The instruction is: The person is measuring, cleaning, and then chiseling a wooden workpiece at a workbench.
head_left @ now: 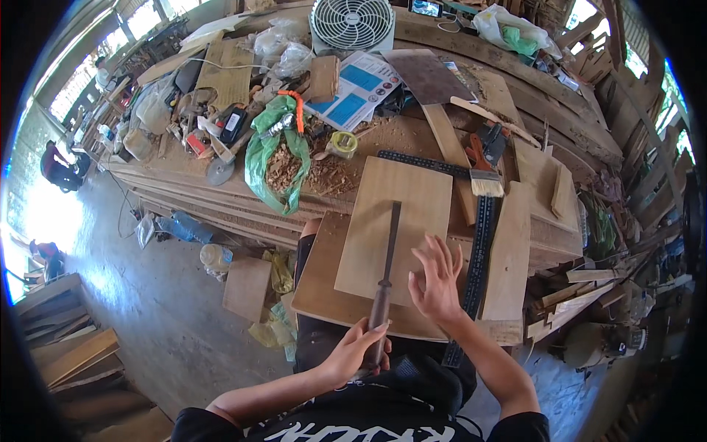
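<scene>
My left hand [353, 352] is closed round the dark wooden handle of a chisel [392, 247], whose long narrow blade points away from me. Beneath the blade lies a pale rectangular board [361, 247], on top of a browner wooden panel [318, 283] at my lap. Fingers spread, my right hand [439, 283] hovers over the pale board's right side and holds nothing. Just right of it lies a black framing square [480, 247]. A paintbrush [486, 183] with pale bristles rests across the square near its corner.
Wood shavings fill a green plastic bag [254, 169] on the bench. Close by are a yellow tape measure [342, 144], printed sheets [361, 85] and a white fan [353, 26]. A plank [508, 258] stands to the right; scrap wood [578, 298] is piled beyond.
</scene>
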Demonstrator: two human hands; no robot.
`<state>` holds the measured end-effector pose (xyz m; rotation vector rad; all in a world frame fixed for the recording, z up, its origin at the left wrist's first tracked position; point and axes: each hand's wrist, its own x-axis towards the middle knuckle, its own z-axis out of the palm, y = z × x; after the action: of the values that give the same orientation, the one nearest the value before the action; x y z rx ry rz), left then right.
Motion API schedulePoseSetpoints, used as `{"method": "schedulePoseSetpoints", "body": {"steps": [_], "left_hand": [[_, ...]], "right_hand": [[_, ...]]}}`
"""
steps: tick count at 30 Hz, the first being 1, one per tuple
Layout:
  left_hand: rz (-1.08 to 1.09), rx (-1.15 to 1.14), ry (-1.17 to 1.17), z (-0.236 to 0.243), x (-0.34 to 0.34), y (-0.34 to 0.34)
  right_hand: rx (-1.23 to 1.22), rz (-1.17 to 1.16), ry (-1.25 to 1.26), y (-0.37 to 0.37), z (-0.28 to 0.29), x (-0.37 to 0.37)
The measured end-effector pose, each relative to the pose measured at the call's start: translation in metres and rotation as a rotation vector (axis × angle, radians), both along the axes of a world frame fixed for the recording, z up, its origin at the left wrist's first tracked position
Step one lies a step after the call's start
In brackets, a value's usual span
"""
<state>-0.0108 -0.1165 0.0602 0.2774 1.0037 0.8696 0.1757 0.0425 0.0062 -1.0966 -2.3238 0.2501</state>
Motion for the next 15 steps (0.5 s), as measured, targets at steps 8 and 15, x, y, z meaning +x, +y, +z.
{"method": "schedulePoseSetpoints", "body": {"steps": [8,15], "left_hand": [[-0.067,-0.030,-0.169,0.007,-0.007,-0.001],[-0.171,0.114,-0.084,0.004,0.002,0.026]], "right_hand": [[0.225,0.245,0.118,-0.006,0.046,0.036],[0.243,0.649,-0.086,-0.001,0.065,0.012]]}}
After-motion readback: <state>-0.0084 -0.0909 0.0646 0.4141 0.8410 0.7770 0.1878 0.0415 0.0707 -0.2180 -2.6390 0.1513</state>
